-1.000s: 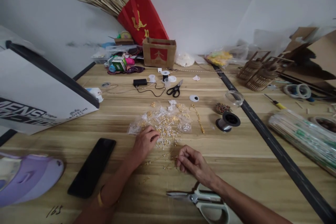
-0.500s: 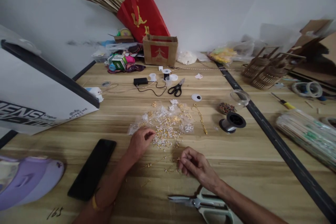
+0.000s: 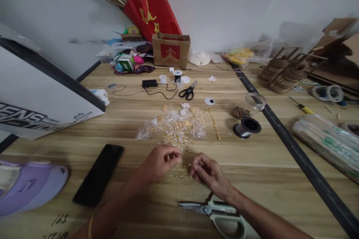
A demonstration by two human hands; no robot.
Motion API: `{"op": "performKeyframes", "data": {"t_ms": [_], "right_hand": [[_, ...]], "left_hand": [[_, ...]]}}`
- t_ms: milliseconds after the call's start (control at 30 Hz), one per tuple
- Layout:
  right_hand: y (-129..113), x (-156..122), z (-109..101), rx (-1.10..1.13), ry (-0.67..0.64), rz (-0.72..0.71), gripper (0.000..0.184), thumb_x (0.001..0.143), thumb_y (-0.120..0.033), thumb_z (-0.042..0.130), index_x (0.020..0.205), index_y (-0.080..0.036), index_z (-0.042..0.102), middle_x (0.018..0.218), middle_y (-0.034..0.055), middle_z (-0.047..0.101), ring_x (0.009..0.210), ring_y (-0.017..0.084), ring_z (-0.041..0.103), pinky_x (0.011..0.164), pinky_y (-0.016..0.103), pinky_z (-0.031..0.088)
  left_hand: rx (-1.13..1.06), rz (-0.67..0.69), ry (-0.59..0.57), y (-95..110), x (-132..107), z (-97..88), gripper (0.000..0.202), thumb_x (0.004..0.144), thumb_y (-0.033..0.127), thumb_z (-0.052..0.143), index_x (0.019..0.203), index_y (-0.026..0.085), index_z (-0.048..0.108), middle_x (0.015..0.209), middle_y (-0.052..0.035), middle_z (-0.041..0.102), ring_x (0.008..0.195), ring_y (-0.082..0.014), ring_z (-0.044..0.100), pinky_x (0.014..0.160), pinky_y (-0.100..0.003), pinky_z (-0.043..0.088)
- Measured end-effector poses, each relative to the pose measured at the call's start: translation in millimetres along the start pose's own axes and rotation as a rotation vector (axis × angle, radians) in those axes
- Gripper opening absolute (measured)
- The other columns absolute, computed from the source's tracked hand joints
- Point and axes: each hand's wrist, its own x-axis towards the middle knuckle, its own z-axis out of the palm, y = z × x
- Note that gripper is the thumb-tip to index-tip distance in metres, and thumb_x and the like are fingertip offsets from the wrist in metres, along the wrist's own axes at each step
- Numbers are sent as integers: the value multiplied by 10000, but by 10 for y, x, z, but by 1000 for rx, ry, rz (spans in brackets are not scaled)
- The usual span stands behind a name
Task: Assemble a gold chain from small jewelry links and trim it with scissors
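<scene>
A thin gold-coloured chain (image 3: 182, 176) lies on the wooden table, its end running to the fingertips of my right hand (image 3: 210, 175), which are pinched together on it. My left hand (image 3: 162, 161) hovers just to the left, thumb and fingertips drawn together; anything between them is too small to make out. Beyond both hands spreads a heap of small gold and silver beads and findings (image 3: 179, 134), some in clear plastic bags. Pale-handled scissors (image 3: 224, 213) lie below my right hand, with the blades pointing left. Another gold chain (image 3: 214, 124) rests right of the heap.
A black phone (image 3: 98, 175) and a purple visor (image 3: 36, 186) lie at the left. Toward the right are a wire spool (image 3: 246, 127), a jar of beads (image 3: 242, 112) and a dark strip (image 3: 291, 145) across the table. Black scissors (image 3: 188, 91) lie farther back.
My left hand has moved right from the edge of the bead heap, close to my right hand. My right hand has stayed nearly in place, pinching the chain.
</scene>
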Motion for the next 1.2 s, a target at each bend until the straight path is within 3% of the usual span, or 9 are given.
{"op": "performKeyframes", "data": {"t_ms": [167,367,600,833,1200], "right_hand": [[-1,-27,9,-69,-21,-31,293,898,-443,473,814,-163,501,639,-8,519,561,93,458,511,202,351],[40,-22,23,-111,-24,-61,279,907,-424,462,817,-162,499,661,3,532,571,97,469,522,207,367],[53,-28,25,-207,-33,-88,246,921,-385,439,814,-171,499,658,2,525,569,100,455,519,213,354],[31,-33,43,-424,29,-330,112,871,-295,530,860,-187,554,757,31,540,681,140,501,604,246,401],[74,-37,28,-521,19,-376,132,883,-252,521,810,-192,612,725,47,589,681,154,529,608,265,412]], "left_hand": [[-128,-89,-99,76,-101,224,186,703,272,653,846,165,707,755,-29,692,645,-128,576,574,-211,419],[-168,-90,-26,69,-91,331,136,731,243,597,698,151,691,660,-26,679,620,-130,555,585,-216,400],[-208,-62,-8,34,-104,358,154,735,244,569,653,147,655,627,-20,650,600,-128,541,577,-214,387],[-204,-37,-13,-15,-146,356,149,739,245,572,646,154,645,627,-11,643,620,-132,545,601,-214,393],[-147,-12,-26,-11,-175,334,156,749,247,567,646,164,651,646,-20,660,645,-145,573,613,-216,416]]}}
